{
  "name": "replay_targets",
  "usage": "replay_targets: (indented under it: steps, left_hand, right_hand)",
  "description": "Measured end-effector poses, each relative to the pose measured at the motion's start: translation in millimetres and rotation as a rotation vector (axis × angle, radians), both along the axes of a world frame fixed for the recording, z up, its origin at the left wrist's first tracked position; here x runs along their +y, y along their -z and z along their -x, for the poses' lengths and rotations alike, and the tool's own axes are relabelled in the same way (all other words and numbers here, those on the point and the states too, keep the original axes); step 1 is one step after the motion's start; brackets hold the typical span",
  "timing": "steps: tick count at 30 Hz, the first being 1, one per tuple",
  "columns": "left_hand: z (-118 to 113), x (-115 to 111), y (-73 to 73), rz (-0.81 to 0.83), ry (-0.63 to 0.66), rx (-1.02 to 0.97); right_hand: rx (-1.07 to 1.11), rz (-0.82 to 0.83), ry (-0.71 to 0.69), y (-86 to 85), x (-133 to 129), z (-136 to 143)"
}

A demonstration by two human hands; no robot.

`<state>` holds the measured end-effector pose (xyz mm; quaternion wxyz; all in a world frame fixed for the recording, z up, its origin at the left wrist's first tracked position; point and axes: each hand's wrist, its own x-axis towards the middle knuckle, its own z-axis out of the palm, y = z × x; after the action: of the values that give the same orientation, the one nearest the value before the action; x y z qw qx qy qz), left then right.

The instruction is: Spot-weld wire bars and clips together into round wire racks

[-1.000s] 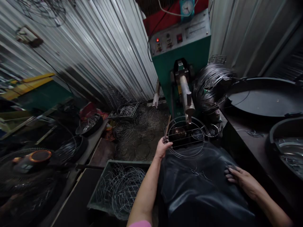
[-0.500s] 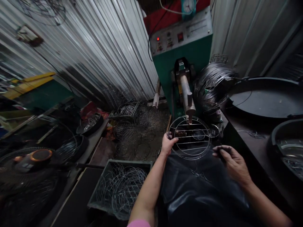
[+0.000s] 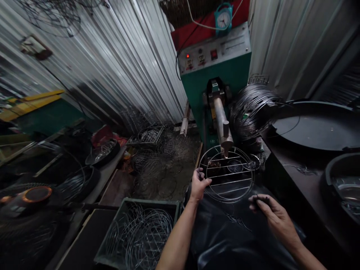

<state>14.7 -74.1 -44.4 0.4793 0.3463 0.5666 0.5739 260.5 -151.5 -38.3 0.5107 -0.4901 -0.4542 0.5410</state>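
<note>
My left hand [image 3: 199, 184] grips the left rim of a round wire rack [image 3: 230, 182], thumb over the wire. Concentric rings and several straight cross bars make up the rack. Its far part lies under the tip of the machine's metal arm [image 3: 223, 123]; whether they touch I cannot tell. To the right of the rack and apart from it, my right hand [image 3: 274, 215] has its fingers pinched together. Something small and dark seems to be between them, too unclear to name. Thin short wires [image 3: 239, 221] lie on the dark apron [image 3: 219, 243] over my lap.
A green machine [image 3: 194, 90] with a lit red lamp stands ahead, a small clock [image 3: 223, 18] on top. Coiled wire [image 3: 254, 108] hangs beside it. Black pans [image 3: 309, 127] sit at right. A green crate [image 3: 109, 240] of wire rings is at lower left, near a fan [image 3: 38, 195].
The view has tipped up, so the surroundings sit lower. The rack has turned slightly in my left hand's grip, its bars now more slanted. My right hand remains pinched beside it.
</note>
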Motion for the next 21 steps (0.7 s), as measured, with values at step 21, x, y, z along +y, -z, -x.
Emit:
replay_targets:
  steps: [21]
  left_hand:
    - [-10,12,-30.1,0.252,-0.081,-0.275]
  right_hand:
    - [-0.123,-0.095,-0.017,-26.7,42,37]
